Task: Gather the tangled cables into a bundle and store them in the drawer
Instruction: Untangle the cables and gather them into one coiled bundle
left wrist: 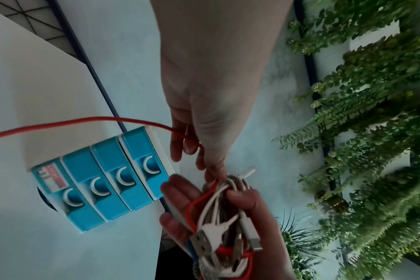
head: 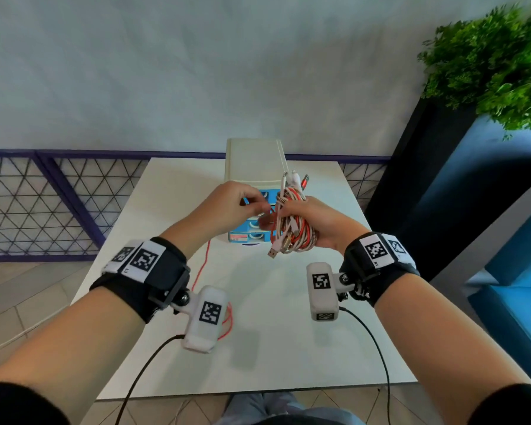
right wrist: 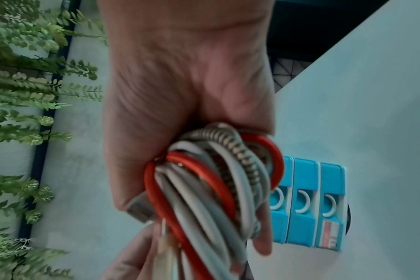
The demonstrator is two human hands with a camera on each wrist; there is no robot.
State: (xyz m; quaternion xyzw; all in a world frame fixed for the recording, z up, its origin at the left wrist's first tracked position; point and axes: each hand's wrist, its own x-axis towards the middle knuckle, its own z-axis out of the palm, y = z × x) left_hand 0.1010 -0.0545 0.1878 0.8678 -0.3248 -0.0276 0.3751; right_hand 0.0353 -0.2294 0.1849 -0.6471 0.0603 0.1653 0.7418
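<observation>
My right hand [head: 278, 216] [right wrist: 194, 217] grips a coiled bundle of red, white and braided cables [head: 292, 231] [left wrist: 223, 217] [right wrist: 204, 180], held in the air just in front of the drawer unit. USB plugs stick out of both ends. My left hand [head: 256, 207] [left wrist: 192, 151] is beside the bundle's top and pinches a loose red cable [head: 200, 271] [left wrist: 60, 124], whose tail trails down onto the white table [head: 273, 348]. The cream drawer unit [head: 255, 161] has several blue drawers [left wrist: 103, 183] [right wrist: 307, 204], all shut.
The drawer unit stands at the table's far edge by a pale wall. A green plant [head: 497, 62] on a dark planter and a blue bench are to the right. A purple mesh fence [head: 43, 204] runs on the left. Black camera leads hang off the near edge.
</observation>
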